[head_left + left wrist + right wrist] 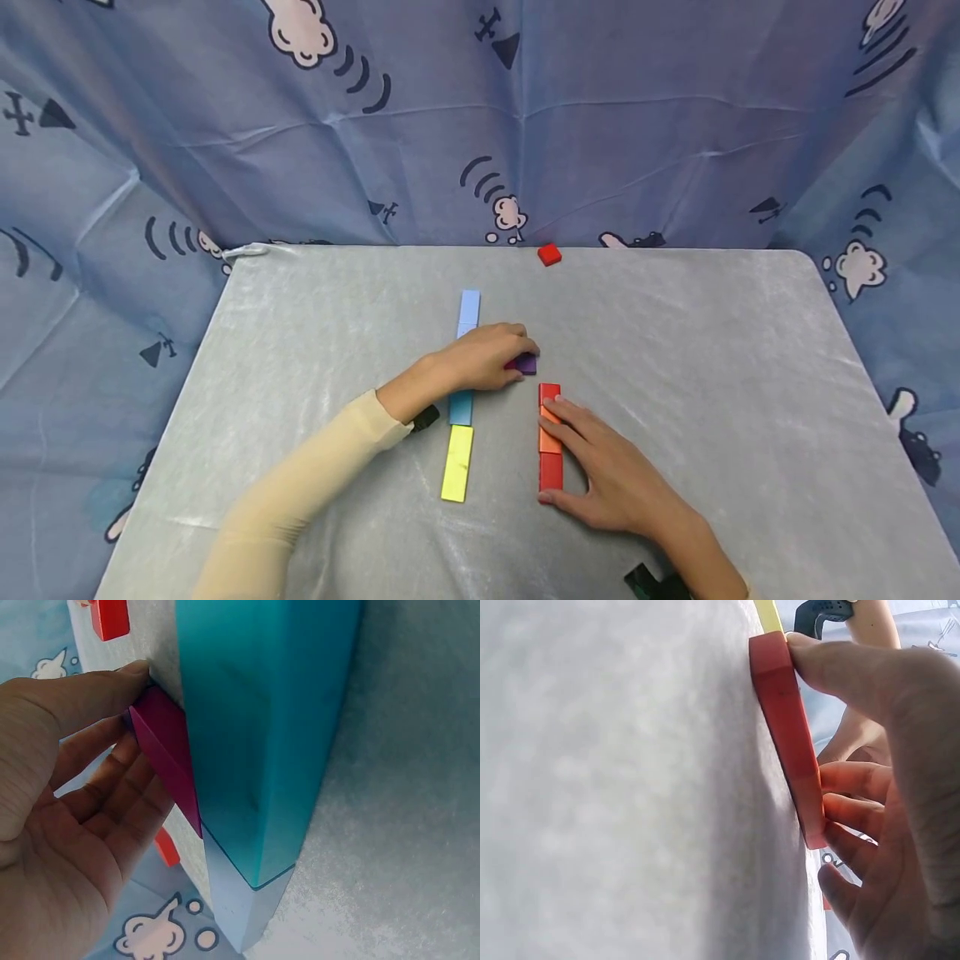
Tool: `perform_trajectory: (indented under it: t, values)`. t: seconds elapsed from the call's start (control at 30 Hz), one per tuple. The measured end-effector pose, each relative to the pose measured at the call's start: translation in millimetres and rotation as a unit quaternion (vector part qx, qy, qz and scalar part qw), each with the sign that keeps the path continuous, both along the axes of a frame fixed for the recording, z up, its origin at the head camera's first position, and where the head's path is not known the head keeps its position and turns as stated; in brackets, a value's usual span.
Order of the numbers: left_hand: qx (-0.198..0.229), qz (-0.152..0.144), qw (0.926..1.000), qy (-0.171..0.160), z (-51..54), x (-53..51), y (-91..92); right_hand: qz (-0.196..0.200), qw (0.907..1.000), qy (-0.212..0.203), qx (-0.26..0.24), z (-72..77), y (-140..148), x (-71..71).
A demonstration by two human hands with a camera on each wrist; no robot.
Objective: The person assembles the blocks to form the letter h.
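Observation:
My left hand [487,357] reaches across the blue-and-yellow row and pinches a magenta block [166,746] and a purple block [528,365] between thumb and fingers. Its forearm covers the middle of that row, which shows light blue blocks [468,308], a teal block [461,408] and a yellow block [457,463]. My right hand [611,475] rests along a second row: a red block [550,389], an orange block [551,440] and another red block [551,472]. Its thumb touches the near end, while its fingertips lie on the orange and far red blocks.
A lone red block [550,254] lies at the far edge of the grey cloth-covered table [712,350]. Behind and beside the table hangs a blue patterned curtain [637,167]. Dark wrist devices [652,583] sit at both wrists.

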State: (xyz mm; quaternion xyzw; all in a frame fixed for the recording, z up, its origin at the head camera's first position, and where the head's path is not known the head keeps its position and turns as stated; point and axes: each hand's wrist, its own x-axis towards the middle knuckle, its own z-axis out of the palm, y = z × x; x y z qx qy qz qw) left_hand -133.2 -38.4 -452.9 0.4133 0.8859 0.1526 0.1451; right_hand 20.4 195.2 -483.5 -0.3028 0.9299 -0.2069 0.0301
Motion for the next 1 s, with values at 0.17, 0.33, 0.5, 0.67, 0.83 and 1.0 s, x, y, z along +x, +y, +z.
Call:
perform_trajectory:
  t: [0.17, 0.33, 0.5, 0.67, 0.83, 1.0]
  values:
    - [0.000, -0.001, 1.0000, -0.001, 0.1, 0.2, 0.7, 0.007, 1.0000, 0.004, -0.004, 0.7, 1.9, -0.9]
    - [0.000, -0.001, 1.0000, 0.003, 0.6, 0.8, 0.4, 0.006, 0.9999, -0.007, 0.009, 3.5, 2.1, -1.6]
    - [0.002, -0.006, 0.9999, 0.010, 0.0, 1.3, 1.4, 0.005, 0.9997, -0.009, 0.020, 4.9, 2.7, -1.9]
    - [0.005, -0.008, 0.9999, 0.014, -0.3, 2.1, 1.2, 0.008, 0.9995, -0.007, 0.028, 5.9, 3.4, -4.1]
    - [0.004, -0.006, 0.9999, 0.015, -0.9, 2.4, 0.7, 0.019, 0.9996, 0.010, 0.020, 6.4, 4.2, -6.1]
    - [0.006, -0.001, 0.9999, 0.015, -1.1, 2.8, 0.1, 0.030, 0.9993, 0.018, 0.011, 7.0, 4.1, -7.9]
